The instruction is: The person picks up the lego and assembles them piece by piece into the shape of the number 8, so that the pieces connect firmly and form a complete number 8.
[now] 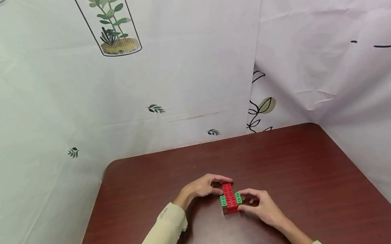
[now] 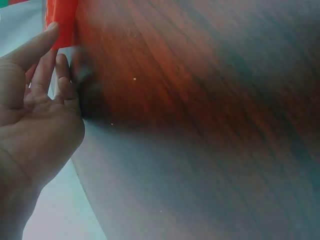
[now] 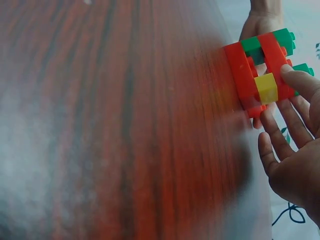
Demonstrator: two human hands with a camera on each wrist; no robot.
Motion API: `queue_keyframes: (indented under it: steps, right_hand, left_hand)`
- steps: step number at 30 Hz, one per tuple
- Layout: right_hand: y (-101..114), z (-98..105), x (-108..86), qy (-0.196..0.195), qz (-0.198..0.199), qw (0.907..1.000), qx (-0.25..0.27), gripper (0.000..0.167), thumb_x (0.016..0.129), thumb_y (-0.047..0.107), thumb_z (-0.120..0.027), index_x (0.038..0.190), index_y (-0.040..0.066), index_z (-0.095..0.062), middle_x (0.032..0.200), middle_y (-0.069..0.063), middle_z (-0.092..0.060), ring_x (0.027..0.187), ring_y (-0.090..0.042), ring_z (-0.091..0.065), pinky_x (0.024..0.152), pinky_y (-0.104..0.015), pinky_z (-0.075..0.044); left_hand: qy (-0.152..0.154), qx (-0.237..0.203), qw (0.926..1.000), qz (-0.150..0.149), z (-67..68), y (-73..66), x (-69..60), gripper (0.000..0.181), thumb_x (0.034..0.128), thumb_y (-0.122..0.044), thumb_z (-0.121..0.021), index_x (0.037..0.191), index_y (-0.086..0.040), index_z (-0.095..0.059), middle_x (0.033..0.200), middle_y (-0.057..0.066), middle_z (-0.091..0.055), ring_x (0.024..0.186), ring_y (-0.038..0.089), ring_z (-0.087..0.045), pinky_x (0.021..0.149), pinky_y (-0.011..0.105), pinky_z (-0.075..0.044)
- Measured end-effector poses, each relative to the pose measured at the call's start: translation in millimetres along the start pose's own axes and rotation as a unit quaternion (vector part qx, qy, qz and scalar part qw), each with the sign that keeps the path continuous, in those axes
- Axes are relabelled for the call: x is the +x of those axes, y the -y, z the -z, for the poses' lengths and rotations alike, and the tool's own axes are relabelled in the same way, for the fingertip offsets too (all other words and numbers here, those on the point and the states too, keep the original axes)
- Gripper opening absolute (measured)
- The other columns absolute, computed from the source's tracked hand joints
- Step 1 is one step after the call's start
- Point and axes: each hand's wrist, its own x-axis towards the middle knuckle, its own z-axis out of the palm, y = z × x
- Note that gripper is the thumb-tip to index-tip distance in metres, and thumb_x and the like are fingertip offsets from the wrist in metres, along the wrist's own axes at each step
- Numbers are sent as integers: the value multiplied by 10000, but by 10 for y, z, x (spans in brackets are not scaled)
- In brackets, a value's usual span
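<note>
A small structure of toy building bricks (image 1: 229,195) stands on the table between both hands. On top runs a long red brick, with a green brick (image 1: 223,200) on each side. From the right wrist view, a yellow brick (image 3: 266,89) sits between an upper and a lower red layer (image 3: 238,72). My left hand (image 1: 203,185) holds the far end of the structure, its thumb against a red brick (image 2: 64,25) in the left wrist view. My right hand (image 1: 264,207) pinches the right side between thumb and fingers. Part of its far side is hidden.
The dark reddish-brown wooden table (image 1: 143,176) has rounded far corners. White cloth (image 1: 187,68) printed with plants and leaves hangs behind it and along both sides.
</note>
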Motion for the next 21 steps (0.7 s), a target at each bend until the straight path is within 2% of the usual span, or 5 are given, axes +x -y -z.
queue_keyframes:
  steps: [7,11,15,21]
  right_hand:
    - [2,-8,-1,-9,54,10000,16,391,874,120,-888,1230,42,-748,1025,-70,-754,864,-155,-678,758,-267,-538]
    - [3,-12,-5,2,78,10000,32,391,876,126,-888,1232,46,-749,1025,-67,-753,862,-151,-674,757,-268,-537]
    - [-20,-14,-3,5,85,10000,-34,380,881,130,-884,1228,48,-751,1018,-66,-752,857,-145,-668,755,-266,-534]
    - [-37,-24,0,-99,50,9999,-116,359,871,127,-892,1202,71,-766,991,-41,-754,836,-133,-663,741,-262,-533]
  left_hand:
    - [83,96,9999,48,9,-14,12,496,994,-57,-742,1448,-247,-677,1421,-120,-648,1302,61,-556,1094,295,-442]
    - [60,113,9999,-38,-3,-7,20,481,991,-36,-739,1437,-207,-683,1396,-102,-668,1263,51,-577,1076,279,-452]
    - [-29,82,9999,-136,-16,-2,14,459,983,-17,-742,1416,-164,-694,1372,-64,-686,1228,68,-598,1061,293,-468]
    - [-287,24,9995,-129,-49,11,-5,422,982,-44,-758,1385,-156,-709,1323,-45,-706,1140,81,-624,1005,326,-507]
